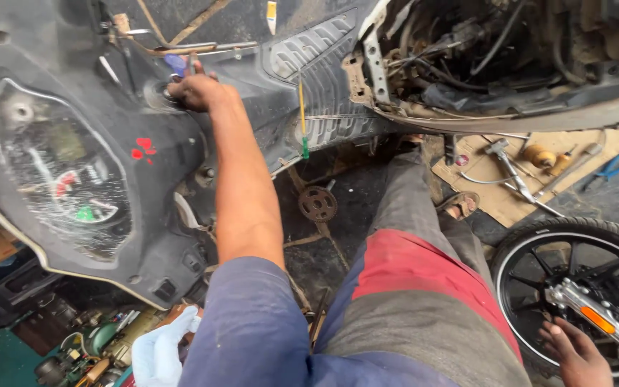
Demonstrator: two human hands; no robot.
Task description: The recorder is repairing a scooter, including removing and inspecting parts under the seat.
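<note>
Left hand [193,89]: closed round a small blue-handled tool [176,64], pressed against the scooter's black front panel [173,165] just above the cracked instrument cluster [66,179].
Right hand [574,351]: fingers spread, flat on the floor beside a spoked wheel [539,251]; it holds nothing.
Panel: a broad, thin plastic shell lying on its side; probably light but floppy, and apt to crack if twisted.
Hold: best gripped at the thick outer rim, never on the glass.
Nearby: a green-tipped screwdriver [302,115] hangs from the footboard; pliers [617,165] lie on cardboard.
</note>
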